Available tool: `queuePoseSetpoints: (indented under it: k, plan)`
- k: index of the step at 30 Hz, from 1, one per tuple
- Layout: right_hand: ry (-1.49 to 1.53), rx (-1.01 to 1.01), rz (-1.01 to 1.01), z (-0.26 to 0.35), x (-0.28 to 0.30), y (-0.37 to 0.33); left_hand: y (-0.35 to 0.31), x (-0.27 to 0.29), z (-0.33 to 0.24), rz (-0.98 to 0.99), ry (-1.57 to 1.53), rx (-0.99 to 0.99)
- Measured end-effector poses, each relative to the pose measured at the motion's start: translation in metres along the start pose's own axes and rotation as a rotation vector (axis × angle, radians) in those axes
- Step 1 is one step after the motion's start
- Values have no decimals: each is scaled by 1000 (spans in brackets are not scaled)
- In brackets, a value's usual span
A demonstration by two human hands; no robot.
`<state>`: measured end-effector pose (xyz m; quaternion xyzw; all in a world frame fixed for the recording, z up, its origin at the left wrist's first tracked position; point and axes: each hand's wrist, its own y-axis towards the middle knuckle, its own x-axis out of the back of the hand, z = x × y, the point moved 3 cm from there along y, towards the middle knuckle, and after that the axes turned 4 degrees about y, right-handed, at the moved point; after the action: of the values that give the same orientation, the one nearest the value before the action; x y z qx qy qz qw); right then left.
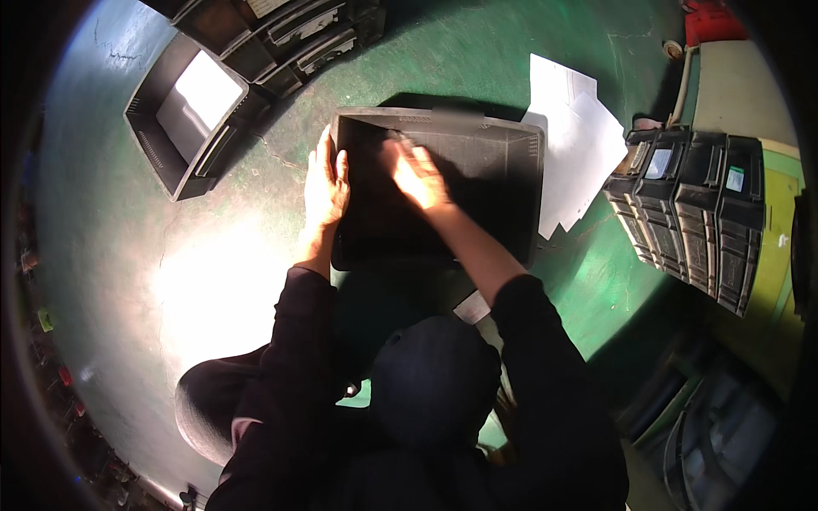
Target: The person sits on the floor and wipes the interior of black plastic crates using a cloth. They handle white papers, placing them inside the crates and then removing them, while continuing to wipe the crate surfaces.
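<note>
A black plastic bin (503,140) stands on the green floor in front of me, its open side facing up. At its left wall is my left hand (325,189), fingers stretched along the outside and thumb at the rim, gripping the wall. My right hand (415,175) reaches into the bin near the inner left side. Motion smears its fingers, and I cannot make out whether anything is between them. Deep shadow hides much of the bin's inside.
White paper sheets (579,145) lie on the floor right of the bin. Stacked black bins (682,213) stand farther right. At the upper left, another open bin (166,128) lies tilted beside more stacked bins (290,38). Bright sunlight falls on the floor (217,289) at left.
</note>
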<state>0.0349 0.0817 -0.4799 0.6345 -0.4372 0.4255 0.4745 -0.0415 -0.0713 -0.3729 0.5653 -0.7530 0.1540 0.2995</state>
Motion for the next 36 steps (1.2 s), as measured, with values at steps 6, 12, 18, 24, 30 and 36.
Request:
queuePoseSetpoints:
  k: [6,12,18,24,30,36]
  plan:
    - [172,-562,200,-115,39,-61,-10,4,1,-26,53,146]
    - [338,-654,-235,20,-28,27,4,-2,-20,6,-6,101]
    - [351,-306,83,-85,48,-7,2,5,0,-42,94,103]
    - [292,-246,344,-126,80,-78,0,-10,-19,0,222,214]
    - [513,-340,919,-77,90,-118,-1,-9,-12,-17,168,179]
    - [717,112,795,56,47,-14,1,-10,-18,-13,115,198]
